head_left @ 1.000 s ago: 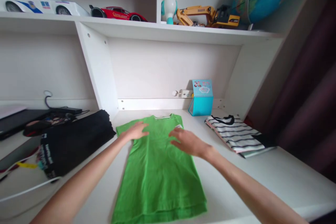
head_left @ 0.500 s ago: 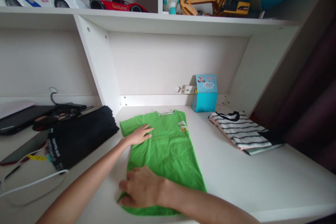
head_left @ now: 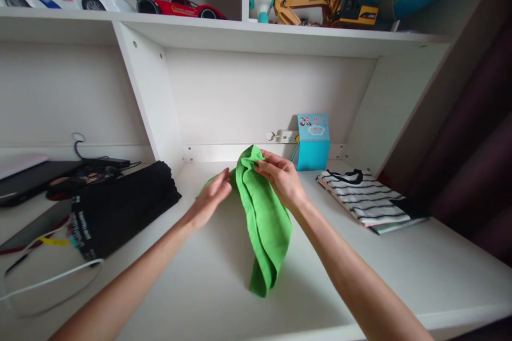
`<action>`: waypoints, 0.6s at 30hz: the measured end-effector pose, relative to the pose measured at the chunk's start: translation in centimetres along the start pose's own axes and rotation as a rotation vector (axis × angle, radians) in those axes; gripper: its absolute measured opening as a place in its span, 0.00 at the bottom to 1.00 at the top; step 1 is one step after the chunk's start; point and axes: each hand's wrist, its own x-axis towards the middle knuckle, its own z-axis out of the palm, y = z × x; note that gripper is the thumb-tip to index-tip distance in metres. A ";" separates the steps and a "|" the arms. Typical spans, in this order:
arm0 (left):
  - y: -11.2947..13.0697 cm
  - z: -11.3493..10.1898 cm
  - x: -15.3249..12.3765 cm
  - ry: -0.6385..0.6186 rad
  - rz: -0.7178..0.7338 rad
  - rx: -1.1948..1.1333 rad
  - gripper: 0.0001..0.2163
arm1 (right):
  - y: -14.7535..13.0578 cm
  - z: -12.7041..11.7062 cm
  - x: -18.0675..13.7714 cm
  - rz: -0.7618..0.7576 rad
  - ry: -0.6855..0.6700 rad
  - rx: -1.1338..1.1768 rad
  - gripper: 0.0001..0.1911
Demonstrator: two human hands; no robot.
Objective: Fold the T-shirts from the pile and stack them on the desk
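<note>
A green T-shirt (head_left: pixel 264 224) hangs bunched and folded over above the white desk (head_left: pixel 360 277), its lower end touching the desk top. My right hand (head_left: pixel 282 178) pinches its top edge near the collar and holds it up. My left hand (head_left: pixel 212 200) grips the shirt's left side just below, with fingers curled onto the cloth. Both forearms reach in from the bottom of the view.
A folded striped shirt (head_left: pixel 368 200) lies on the desk to the right, with a blue box (head_left: pixel 314 141) behind it. Folded black clothes (head_left: pixel 120 208), cables and a laptop lie to the left. The shelf above carries toy cars, a toy excavator and a globe.
The green shirt lay flat on the desk with both hands pressing it. Now both hands have lifted it by its top, and it hangs bunched.
</note>
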 end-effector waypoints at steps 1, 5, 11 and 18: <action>0.6 1.4 -0.9 -0.109 0.016 -0.006 0.35 | -0.6 0.2 0.3 -0.045 -0.032 -0.024 0.18; -0.4 6.2 -3.1 -0.242 -0.056 0.021 0.22 | -4.1 1.5 0.5 -0.339 -0.098 -0.230 0.20; 1.8 1.4 -4.0 -0.484 -0.165 0.147 0.12 | -14.9 -2.6 -0.9 -0.961 0.513 -0.467 0.06; 5.9 -8.9 1.0 0.240 0.111 0.244 0.09 | -15.8 -8.9 2.7 -0.424 0.434 -0.547 0.04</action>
